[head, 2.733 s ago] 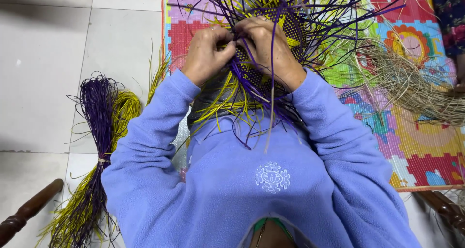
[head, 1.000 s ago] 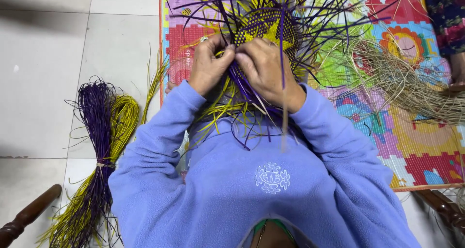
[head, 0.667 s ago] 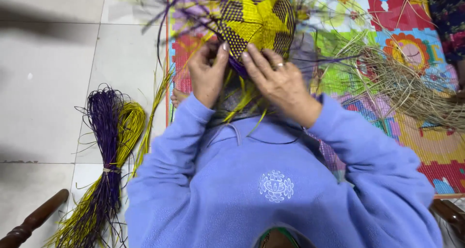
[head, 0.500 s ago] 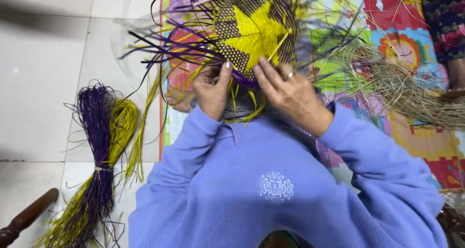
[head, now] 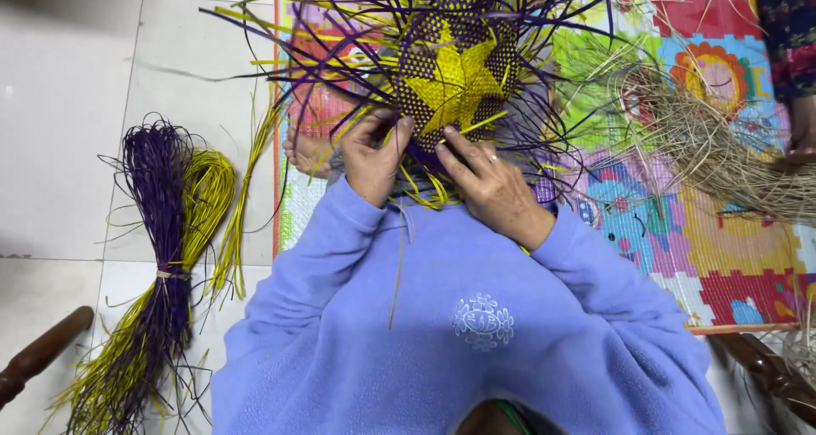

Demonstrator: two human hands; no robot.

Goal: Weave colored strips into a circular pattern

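A half-woven basket base (head: 455, 78) of purple strips with a yellow star in its middle faces me, tilted up, with many loose purple and yellow strips fanning out from its edge. My left hand (head: 372, 154) grips its lower left rim. My right hand (head: 484, 180), with a ring on one finger, holds the lower right rim, fingers pressed on the weave. Both lilac sleeves fill the lower middle of the view.
A tied bundle of purple and yellow strips (head: 161, 265) lies on the white tiled floor at left. A colourful foam puzzle mat (head: 731, 265) lies under the work. A heap of pale straw fibres (head: 722, 146) sits at right. Dark wooden chair arms (head: 42, 354) show at both bottom corners.
The woven piece has been turned over and lifted so that the yellow star side faces me. Both hands have shifted from its middle to its lower rim.
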